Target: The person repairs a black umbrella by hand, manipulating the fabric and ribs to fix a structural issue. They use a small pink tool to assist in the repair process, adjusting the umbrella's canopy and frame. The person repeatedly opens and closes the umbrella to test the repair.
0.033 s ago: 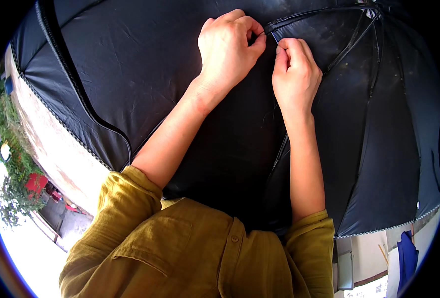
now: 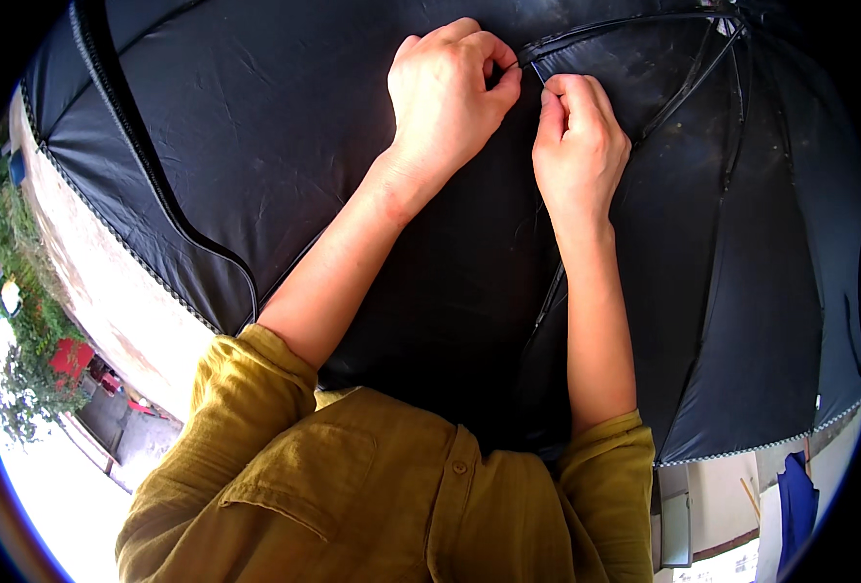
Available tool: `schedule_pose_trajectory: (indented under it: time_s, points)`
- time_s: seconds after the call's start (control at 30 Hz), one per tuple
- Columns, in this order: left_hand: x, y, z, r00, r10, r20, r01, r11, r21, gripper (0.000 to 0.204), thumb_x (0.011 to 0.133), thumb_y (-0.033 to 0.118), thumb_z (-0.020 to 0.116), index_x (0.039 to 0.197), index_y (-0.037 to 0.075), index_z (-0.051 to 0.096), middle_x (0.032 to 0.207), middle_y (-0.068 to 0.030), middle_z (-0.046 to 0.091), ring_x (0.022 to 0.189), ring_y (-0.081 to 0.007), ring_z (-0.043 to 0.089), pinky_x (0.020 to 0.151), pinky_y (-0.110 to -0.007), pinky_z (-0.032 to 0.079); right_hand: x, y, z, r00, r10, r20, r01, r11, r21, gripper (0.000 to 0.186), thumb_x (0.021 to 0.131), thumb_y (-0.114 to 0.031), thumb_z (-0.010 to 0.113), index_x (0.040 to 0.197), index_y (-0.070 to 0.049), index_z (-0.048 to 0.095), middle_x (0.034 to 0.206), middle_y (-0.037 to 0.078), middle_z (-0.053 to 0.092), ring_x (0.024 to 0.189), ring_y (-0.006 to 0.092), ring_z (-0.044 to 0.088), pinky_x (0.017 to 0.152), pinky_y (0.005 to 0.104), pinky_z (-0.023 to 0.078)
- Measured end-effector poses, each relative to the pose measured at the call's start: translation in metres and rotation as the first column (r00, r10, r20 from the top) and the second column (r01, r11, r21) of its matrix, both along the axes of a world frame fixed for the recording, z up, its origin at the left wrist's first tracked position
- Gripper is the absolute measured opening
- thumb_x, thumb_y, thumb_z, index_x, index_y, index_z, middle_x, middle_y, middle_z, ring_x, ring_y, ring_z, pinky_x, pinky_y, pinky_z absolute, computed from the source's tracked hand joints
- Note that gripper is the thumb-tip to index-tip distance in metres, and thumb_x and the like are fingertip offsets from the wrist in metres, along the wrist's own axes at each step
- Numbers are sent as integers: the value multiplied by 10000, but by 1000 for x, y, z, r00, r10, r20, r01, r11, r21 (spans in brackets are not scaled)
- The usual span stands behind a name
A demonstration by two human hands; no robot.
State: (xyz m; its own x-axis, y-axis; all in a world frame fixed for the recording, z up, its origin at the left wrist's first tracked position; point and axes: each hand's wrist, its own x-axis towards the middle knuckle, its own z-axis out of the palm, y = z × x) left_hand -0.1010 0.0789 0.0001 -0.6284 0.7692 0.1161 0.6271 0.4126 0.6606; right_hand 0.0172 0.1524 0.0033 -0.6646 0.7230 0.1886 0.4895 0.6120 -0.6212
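Observation:
A large open umbrella with a black canopy spreads in front of me, its inner side facing up. A thin black umbrella rib runs from the hub at upper right to my fingertips. My left hand pinches the rib's near end between thumb and forefinger. Just right of it, my right hand is closed in a pinch beside a fold of the canopy. A fine dark sliver shows at its fingertips, too small to name. Both forearms reach across the black cloth.
Another black rib curves down the left side to my left elbow. More ribs fan out at right. Beyond the canopy's stitched edge lie green plants and a red object at left, and a blue cloth at lower right.

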Motion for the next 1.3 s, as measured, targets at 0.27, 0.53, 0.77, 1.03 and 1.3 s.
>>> schedule_pose_trajectory:
  time_s: [0.27,0.53,0.77,1.03,1.3]
  points:
    - [0,-1,-1,1000,1,-2,-1,1000,13,103,690,157,753,712,102,669,655,15,564,569,-158,557,629,-289,429,-4,0,3,1000,8,28,-8,1000,-18,64,816,-15,633,832,-38,576,807,73,616,665,296,630,574,378,495]
    - [3,3,1,998,4,-70,-4,1000,9,72,700,161,746,733,118,698,670,22,590,588,-168,583,643,-289,422,2,0,3,997,-20,-73,8,987,-159,62,804,28,613,837,-18,589,823,93,635,685,307,638,593,367,506]
    - [2,5,1,999,32,-34,-34,997,-70,81,707,179,745,728,115,700,692,17,621,611,-173,612,642,-292,432,0,1,1,999,11,-46,-16,995,-98,67,806,23,615,846,-23,585,829,90,633,684,308,638,594,373,505]
    - [2,3,-2,999,48,-2,-48,999,12,93,700,156,748,730,88,692,672,-2,607,549,-157,593,538,-281,454,-1,-2,1,1000,10,-12,-11,998,-61,54,826,-6,619,850,-38,583,831,78,632,681,307,637,587,379,501]
    - [0,1,-4,999,9,-48,-7,999,50,95,697,148,749,721,82,685,670,0,599,535,-151,579,530,-276,447,-6,-4,0,1000,14,-16,-13,999,32,68,819,8,623,852,-29,577,827,82,630,674,305,634,582,381,500]
